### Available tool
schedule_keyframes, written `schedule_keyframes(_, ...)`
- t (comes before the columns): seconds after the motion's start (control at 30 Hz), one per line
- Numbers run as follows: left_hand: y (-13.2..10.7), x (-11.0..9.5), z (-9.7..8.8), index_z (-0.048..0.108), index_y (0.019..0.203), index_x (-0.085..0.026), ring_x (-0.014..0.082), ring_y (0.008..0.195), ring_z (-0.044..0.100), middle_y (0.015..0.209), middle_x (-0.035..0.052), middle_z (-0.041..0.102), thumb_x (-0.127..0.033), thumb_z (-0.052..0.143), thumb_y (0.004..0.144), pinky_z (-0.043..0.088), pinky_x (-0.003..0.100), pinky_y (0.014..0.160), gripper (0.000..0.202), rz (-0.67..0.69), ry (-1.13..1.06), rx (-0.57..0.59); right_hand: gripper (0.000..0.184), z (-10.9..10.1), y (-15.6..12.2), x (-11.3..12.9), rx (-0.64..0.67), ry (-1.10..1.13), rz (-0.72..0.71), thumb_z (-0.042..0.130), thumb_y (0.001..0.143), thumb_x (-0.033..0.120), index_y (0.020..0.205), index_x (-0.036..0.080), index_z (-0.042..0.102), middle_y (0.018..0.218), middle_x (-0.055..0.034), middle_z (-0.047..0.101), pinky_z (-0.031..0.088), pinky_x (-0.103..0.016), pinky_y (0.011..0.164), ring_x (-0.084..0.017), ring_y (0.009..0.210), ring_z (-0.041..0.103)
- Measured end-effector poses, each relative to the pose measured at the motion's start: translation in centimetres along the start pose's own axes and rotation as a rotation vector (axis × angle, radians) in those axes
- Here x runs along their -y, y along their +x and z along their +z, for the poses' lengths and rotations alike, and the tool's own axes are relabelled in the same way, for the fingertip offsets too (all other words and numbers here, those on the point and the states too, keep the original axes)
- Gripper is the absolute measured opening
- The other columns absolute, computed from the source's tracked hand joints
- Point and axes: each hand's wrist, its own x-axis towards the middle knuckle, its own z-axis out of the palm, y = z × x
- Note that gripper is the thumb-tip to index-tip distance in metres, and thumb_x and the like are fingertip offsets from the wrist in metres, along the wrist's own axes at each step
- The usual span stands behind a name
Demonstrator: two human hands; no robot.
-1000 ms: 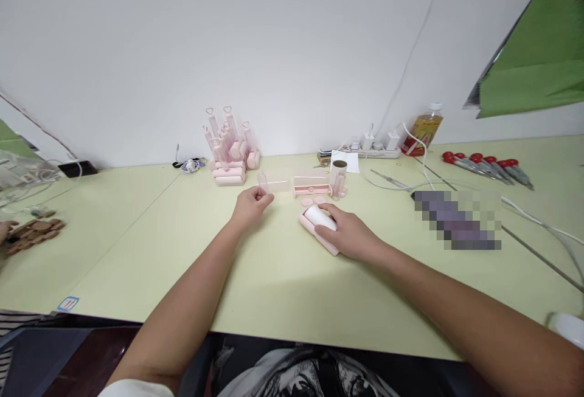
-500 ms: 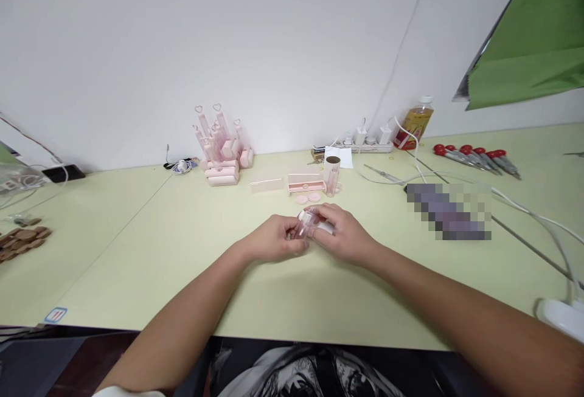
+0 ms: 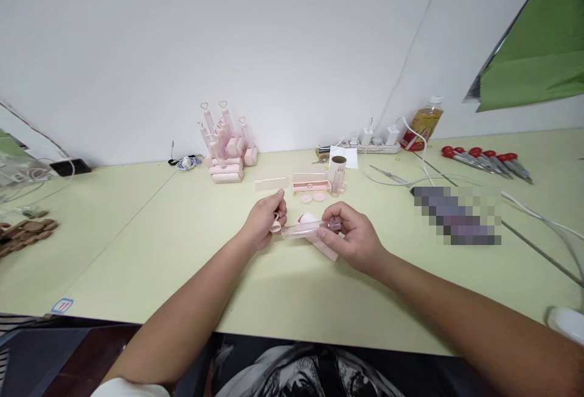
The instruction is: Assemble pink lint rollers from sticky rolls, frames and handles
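Observation:
A clear pinkish tube (image 3: 301, 229) lies across the fingers of my right hand (image 3: 358, 238), which pinches it by its narrower right end. My left hand (image 3: 262, 220) is closed around a small pink ring-shaped piece (image 3: 275, 225), close to the tube's left end. Behind and below the tube, a pale pink box-like part (image 3: 327, 250) shows partly covered by my right hand; whether it is held or lies on the table I cannot tell. Beyond my hands are an open pink tray (image 3: 311, 189) and two flat pink discs (image 3: 312, 198).
Pink wands and blocks (image 3: 227, 154) stand clustered by the wall. A cardboard tube (image 3: 338, 163), power strip (image 3: 371, 148), bottle (image 3: 423, 124), tweezers (image 3: 387, 174) and red-capped tools (image 3: 486, 163) are along the back. Cables cross the right side; brown pieces (image 3: 27, 233) lie far left.
My hands have moved apart. The clear tube now shows lengthwise in my right hand, and the pink ring-shaped piece shows in my left. The view has shifted slightly.

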Motion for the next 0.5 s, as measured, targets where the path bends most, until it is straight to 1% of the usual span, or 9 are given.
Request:
schedule_keyframes(0.13,-0.01,0.3,0.31,0.045,0.062,-0.017,0.0051,0.042,0.036,0.056,-0.0053,0.036,-0.054,0.064,0.077,0.025,0.018,0.037,0.044,0.025,-0.102,-0.031,0.02,0.38,-0.28,-0.06,-0.03,-0.078,-0.014,0.065,0.077,0.035,0.082,0.022,0.05,0.063,0.0034,0.054,0.039,-0.025,0.052,-0.011,0.054,0.047)
schedule_keyframes(0.27,0.01,0.71,0.47,0.046,0.063,-0.017,0.0065,0.044,0.039,0.055,-0.0049,0.038,-0.048,0.064,0.078,0.032,0.019,0.039,0.039,0.067,-0.135,-0.026,0.021,0.47,-0.41,-0.04,-0.121,-0.171,0.006,0.066,0.077,0.037,0.082,0.023,0.051,0.065,0.0016,0.059,0.041,-0.026,0.055,-0.013,0.058,0.052)
schedule_keyframes(0.33,-0.04,0.8,0.53,0.046,0.065,-0.017,0.0066,0.045,0.036,0.054,-0.005,0.039,-0.046,0.065,0.077,0.029,0.018,0.037,0.037,0.074,-0.148,-0.028,0.022,0.35,-0.33,0.05,-0.146,-0.205,0.026,0.067,0.077,0.038,0.081,0.023,0.051,0.065,0.0012,0.059,0.041,-0.026,0.055,-0.014,0.059,0.053)
schedule_keyframes(0.43,-0.23,0.75,0.63,0.046,0.068,-0.018,0.0051,0.043,0.03,0.053,-0.0057,0.038,-0.046,0.064,0.077,0.018,0.015,0.036,0.035,0.071,-0.131,-0.039,0.022,0.03,-0.12,0.12,-0.115,-0.218,0.017,0.066,0.076,0.037,0.077,0.023,0.048,0.064,0.0019,0.056,0.039,-0.026,0.053,-0.014,0.057,0.05)
schedule_keyframes(0.5,-0.33,0.66,0.66,0.046,0.068,-0.018,0.0042,0.043,0.026,0.053,-0.0062,0.037,-0.048,0.062,0.078,0.017,0.015,0.036,0.036,0.07,-0.097,-0.048,0.019,-0.2,-0.02,0.11,-0.096,-0.211,-0.016,0.062,0.078,0.035,0.077,0.023,0.047,0.063,0.0021,0.054,0.039,-0.026,0.054,-0.014,0.057,0.05)
